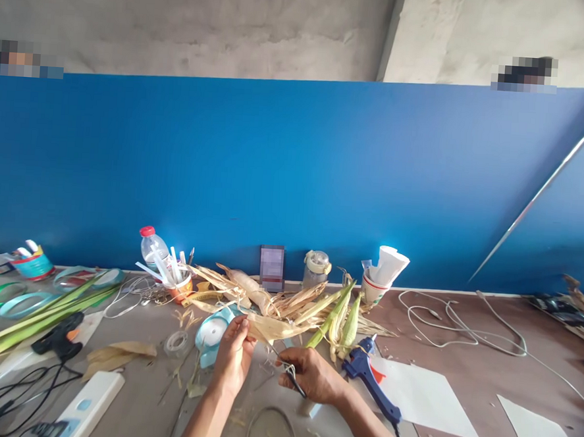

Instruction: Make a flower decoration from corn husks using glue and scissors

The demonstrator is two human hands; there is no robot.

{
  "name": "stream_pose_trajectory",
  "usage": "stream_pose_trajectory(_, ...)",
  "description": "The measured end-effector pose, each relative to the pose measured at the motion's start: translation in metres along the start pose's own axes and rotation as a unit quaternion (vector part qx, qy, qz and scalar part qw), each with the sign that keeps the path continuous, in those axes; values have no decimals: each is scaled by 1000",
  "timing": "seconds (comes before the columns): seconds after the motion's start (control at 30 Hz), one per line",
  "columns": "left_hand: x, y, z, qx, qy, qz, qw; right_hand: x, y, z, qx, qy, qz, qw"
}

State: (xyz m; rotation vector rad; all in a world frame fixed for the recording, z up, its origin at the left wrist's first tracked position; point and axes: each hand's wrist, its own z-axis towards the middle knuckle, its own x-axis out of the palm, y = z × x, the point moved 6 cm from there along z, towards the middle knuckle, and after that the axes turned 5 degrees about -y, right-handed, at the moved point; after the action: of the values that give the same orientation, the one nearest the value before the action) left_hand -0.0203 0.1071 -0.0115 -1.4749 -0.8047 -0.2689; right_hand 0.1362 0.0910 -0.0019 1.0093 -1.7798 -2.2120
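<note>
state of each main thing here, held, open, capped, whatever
corn husk, pinched in left hand
scissors-like tool, in right hand, blades unclear
plastic bottle, upright, capped
lidded jar, upright, lid on
blue glue gun, lying on its side
white power strip, plug at near end
paper cup, upright, holding rolled paper

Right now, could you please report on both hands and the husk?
Left hand pinching pale husk. Right hand holding dark-handled tool, tip near the husk. Blue glue gun lying close beside right hand.
</note>
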Motion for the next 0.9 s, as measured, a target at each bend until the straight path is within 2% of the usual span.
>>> stream_pose_trajectory(0.37,-9,4,2,-4,-28,32,999,3,-4,-2,4,11,-48,999)
stream_pose_trajectory(0.73,-2,3,-4,-15,-22,-28,999,1,-6,-2,17,-9,-61,998)
stream_pose_trajectory(0.9,-1,3,-8,-10,-24,1,1000,-2,2,-1,-12,-35,-75,996)
